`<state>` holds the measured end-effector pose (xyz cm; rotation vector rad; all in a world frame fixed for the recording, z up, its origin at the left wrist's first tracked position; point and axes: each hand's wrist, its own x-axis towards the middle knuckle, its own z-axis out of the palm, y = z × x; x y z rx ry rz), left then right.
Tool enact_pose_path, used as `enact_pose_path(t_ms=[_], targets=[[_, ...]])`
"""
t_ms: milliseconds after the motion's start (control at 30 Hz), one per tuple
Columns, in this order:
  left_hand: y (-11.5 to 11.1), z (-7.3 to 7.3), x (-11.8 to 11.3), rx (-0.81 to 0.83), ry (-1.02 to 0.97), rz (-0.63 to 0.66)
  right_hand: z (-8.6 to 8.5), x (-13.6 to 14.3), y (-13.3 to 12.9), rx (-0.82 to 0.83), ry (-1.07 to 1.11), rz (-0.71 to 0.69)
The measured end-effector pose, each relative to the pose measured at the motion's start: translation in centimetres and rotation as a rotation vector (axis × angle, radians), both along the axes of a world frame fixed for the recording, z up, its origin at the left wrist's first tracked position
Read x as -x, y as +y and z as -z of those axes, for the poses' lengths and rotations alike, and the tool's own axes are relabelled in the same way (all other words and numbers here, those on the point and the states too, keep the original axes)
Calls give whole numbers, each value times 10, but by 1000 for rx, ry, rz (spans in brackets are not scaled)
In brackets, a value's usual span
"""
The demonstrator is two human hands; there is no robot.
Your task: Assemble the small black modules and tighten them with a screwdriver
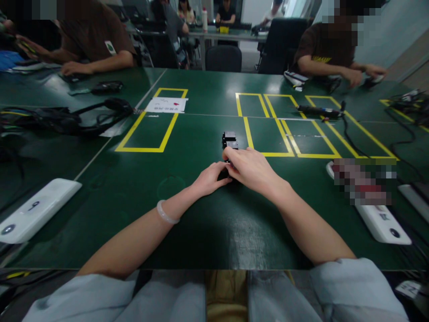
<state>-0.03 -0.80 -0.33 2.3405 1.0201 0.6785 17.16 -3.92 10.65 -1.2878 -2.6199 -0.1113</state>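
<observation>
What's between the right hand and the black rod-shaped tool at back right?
Yellow tape lines on the green table, plus a thin pale strip just short of the tool. Shows in the head view.

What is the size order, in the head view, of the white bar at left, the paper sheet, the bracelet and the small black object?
1. White bar
2. Paper sheet
Bracelet and small black object: unsure, they look close in size, and the object is partly hidden.

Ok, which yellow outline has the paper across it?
The leftmost yellow outline, standing alone to the left of the left hand. White paper crosses it; the other outlines all lie right of that hand.
</observation>
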Motion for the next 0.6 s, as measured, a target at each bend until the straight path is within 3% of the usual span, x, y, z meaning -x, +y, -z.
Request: enact_pose_path(t_ms=[600], targets=[[0,0,0,-3,3,-6,-2,-1,-1,29,31,1]])
